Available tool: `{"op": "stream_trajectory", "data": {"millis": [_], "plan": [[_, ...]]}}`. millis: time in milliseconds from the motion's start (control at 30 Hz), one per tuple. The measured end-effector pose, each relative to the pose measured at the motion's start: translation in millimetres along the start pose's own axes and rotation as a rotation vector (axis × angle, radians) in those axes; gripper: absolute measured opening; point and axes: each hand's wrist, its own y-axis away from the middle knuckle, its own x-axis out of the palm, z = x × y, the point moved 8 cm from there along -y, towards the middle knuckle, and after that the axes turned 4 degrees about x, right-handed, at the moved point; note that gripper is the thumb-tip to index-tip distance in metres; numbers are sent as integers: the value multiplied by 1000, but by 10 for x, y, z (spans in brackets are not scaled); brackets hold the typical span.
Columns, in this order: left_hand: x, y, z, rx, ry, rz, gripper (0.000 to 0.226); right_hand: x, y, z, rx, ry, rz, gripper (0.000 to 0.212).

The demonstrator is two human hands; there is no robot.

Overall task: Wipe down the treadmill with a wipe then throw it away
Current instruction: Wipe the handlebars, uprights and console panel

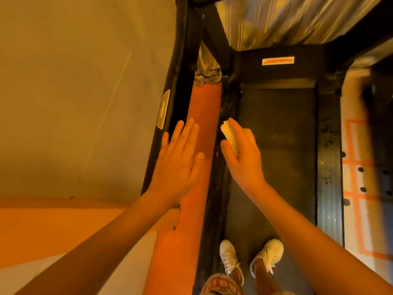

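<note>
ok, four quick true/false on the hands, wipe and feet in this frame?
1. The right hand holds the wipe. True.
2. The left hand grips a second wipe. False: its fingers are straight and it holds nothing.
3. Both white sneakers stand on the treadmill. True.
4. The wipe lies on the treadmill, let go. False: it sits between the right hand's thumb and fingers.
</note>
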Motion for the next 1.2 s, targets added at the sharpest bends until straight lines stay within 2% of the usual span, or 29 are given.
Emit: {"op": "stream_trajectory", "data": {"millis": [233,567,800,1200], "plan": [[-332,-543,-488,63,-83,-92,63,-958,-400,455,-163,244,-63,53],[-828,-1150,-943,138,-143,-277,62,-1673,-816,946,-251,288,-171,56],[-978,-1621,-902,151,-190,-321,60,-1853,-1222,1124,-273,309,-195,55],[-1340,-2531,-289,152,-250,-354,60,-1621,-2286,1458,-285,293,-202,56]]}}
